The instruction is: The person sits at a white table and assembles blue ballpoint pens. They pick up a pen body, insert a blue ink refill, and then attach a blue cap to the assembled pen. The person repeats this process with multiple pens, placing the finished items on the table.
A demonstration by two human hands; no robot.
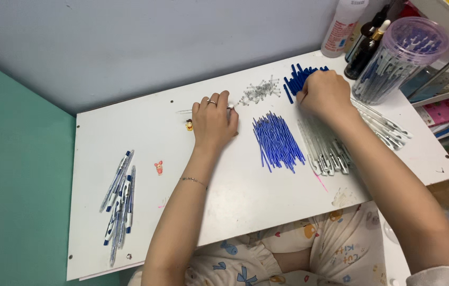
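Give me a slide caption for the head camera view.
Left hand rests on white table; right hand reaches into short dark-blue plastic caps, beside thin blue ink refills.

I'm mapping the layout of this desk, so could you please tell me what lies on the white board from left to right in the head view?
Finished pens → small red sticker → left hand → pile of small clear parts → blue refills → right hand → clear pen barrels → round plastic jar.

White table [266, 201] under my hands; dark blue caps [299, 78] at its far edge, blue refills [277, 140] mid-table, clear/grey barrels [324, 148] just right of those, blue-white pens [119, 201] at table's left.
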